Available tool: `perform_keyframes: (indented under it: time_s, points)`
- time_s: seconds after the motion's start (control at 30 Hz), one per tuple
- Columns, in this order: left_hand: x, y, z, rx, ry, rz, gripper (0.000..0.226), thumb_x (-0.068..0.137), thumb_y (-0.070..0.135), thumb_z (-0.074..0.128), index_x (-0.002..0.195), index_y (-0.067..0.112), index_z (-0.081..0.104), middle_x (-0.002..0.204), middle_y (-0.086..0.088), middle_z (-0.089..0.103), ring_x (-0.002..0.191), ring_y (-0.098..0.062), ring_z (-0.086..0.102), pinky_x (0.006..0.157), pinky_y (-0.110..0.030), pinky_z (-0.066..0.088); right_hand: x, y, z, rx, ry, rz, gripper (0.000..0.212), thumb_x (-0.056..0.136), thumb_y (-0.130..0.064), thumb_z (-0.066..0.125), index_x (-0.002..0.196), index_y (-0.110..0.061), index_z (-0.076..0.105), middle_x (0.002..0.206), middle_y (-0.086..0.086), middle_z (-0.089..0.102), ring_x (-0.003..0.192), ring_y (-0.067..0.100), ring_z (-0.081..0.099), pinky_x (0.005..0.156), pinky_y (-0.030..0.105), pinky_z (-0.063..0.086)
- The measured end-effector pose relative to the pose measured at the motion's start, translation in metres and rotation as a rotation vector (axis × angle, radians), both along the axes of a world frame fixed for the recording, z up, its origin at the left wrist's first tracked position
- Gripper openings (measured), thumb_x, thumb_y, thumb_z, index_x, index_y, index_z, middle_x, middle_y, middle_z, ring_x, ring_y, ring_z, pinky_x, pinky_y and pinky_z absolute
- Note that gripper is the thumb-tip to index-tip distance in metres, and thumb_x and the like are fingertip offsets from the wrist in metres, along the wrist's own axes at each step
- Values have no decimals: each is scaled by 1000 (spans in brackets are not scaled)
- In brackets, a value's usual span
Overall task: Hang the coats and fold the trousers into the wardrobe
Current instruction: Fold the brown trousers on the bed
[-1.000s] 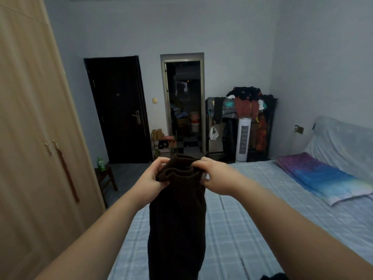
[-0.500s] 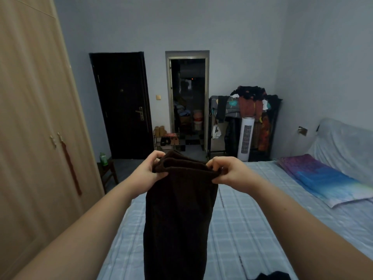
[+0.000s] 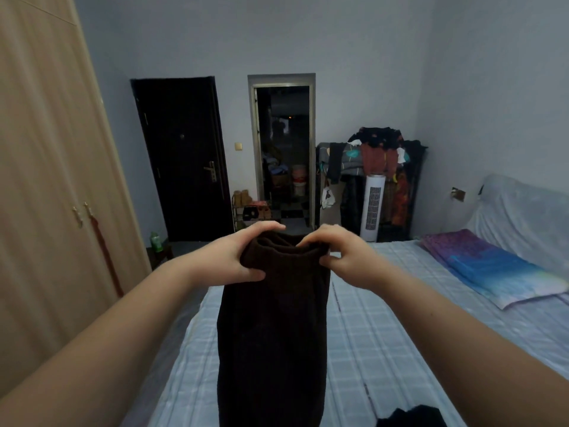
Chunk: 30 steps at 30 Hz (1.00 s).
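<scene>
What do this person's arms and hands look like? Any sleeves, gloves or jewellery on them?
Both forearms are bare right up to the picture's lower edge: no sleeve shows. The left hand and right hand wear no gloves. No watch, bracelet or ring is visible. The light is dim, so small details might go unseen.

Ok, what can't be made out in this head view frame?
- Lower end of the dark trousers: cut off by the bottom edge.
- Wardrobe interior: hidden behind its closed doors.
- Dark garment on the bed: cut off by the bottom edge, type unclear.
- Room beyond the open doorway: too dark.
</scene>
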State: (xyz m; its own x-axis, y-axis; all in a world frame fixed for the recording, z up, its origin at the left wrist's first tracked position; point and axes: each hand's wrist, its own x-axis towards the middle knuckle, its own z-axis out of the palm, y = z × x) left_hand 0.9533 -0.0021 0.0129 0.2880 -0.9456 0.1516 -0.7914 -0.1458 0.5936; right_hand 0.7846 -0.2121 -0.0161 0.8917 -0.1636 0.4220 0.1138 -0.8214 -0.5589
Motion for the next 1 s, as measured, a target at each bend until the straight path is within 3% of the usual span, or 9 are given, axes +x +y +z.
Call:
perform_keyframes:
  time_s: [0.13,0.27,0.37,0.5,0.6,0.67,0.77,0.87,1.0]
  points:
    - [1,2,8,-71,113,4,43,88,25,75,120,41,51,112,4,65,100,-11,69,86,-38,60,2,-8,5,-5,-37,-83,48,86,-1,61,102,-47,62,104,-12,56,105,9,51,95,35,45]
    - [8,-2,2,-206,22,156,15,95,30,64,105,34,53,102,1,66,92,-12,68,84,-39,60,4,-2,14,-174,90,-130,28,78,-25,50,94,-46,58,100,-15,51,109,14,45,106,49,37]
    - [10,-8,-4,-260,-32,187,15,95,27,64,103,33,52,100,5,65,93,-10,65,84,-35,58,0,1,18,-391,163,-124,31,78,-35,48,107,-34,59,111,-18,54,123,9,37,112,48,27]
    - [7,-13,-9,-292,8,186,16,94,25,66,102,31,53,100,6,65,93,-8,65,80,-28,58,-9,0,16,-405,287,-202,30,89,-50,61,115,-48,48,124,-11,52,125,19,38,112,46,25]
    - [4,-17,-12,-341,33,205,16,93,22,67,101,27,54,100,4,65,92,-8,66,79,-26,58,-8,6,14,-262,315,-173,30,93,-38,64,112,-54,46,116,-10,52,116,25,43,109,48,33]
    - [1,-20,-13,-318,8,200,16,93,22,67,100,28,53,100,4,65,91,-9,65,79,-29,59,-10,6,14,-113,366,-125,34,93,-28,64,115,-50,50,111,-15,58,112,16,53,105,46,42]
    - [-2,-26,-16,-259,-49,190,18,94,23,65,98,34,51,98,6,63,88,-8,65,79,-36,60,-15,5,13,-12,455,-144,31,89,-44,68,119,-43,59,108,-17,67,102,6,63,95,40,54]
    - [2,-27,-15,-229,-159,197,18,97,26,60,100,37,47,95,6,64,85,-14,66,75,-43,59,-20,1,10,-137,349,-305,39,81,-68,64,107,-40,69,93,-17,71,92,4,65,96,41,51]
    - [18,-11,-7,-231,-237,184,22,97,23,59,99,38,43,91,5,61,80,-10,61,72,-36,55,-48,-8,14,-213,194,-328,45,76,-72,62,100,-34,68,93,-12,63,88,7,60,84,36,54]
